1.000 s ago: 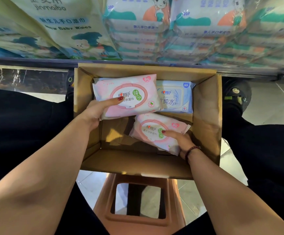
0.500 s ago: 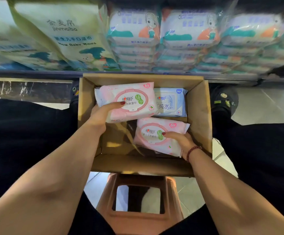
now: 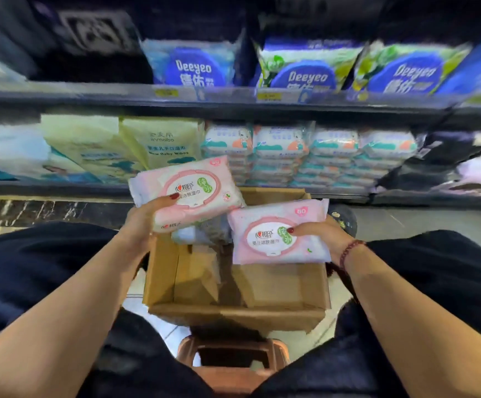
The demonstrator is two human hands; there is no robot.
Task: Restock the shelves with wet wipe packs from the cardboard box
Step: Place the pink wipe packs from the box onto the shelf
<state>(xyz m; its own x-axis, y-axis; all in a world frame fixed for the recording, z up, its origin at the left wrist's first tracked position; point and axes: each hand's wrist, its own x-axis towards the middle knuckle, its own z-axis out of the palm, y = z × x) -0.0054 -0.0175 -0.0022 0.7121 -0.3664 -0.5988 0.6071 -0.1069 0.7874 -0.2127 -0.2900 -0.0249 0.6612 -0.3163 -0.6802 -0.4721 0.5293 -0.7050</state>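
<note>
An open cardboard box point(image 3: 233, 314) sits between my knees on a brown stool. My left hand point(image 3: 141, 222) grips a pink wet wipe pack point(image 3: 187, 193), lifted above the box's left rim, thumb on its face. My right hand point(image 3: 322, 235) grips a second pink pack point(image 3: 276, 234) held over the box's right side. Under the packs a pale blue pack point(image 3: 187, 234) shows dimly inside the box. The lower shelf point(image 3: 61, 186) and the upper shelf point(image 3: 205, 99) stand straight ahead.
The lower shelf holds yellow-green baby wipe bags point(image 3: 159, 142) and stacked white-teal packs point(image 3: 305, 156). Blue Deeyeo packs point(image 3: 305, 67) line the upper shelf. The brown plastic stool point(image 3: 228, 366) supports the box. A dark shoe point(image 3: 342, 219) rests on the tiled floor at the right.
Both hands have lifted their pink packs up out of the box. The view has tilted upward, bringing the upper shelf into sight.
</note>
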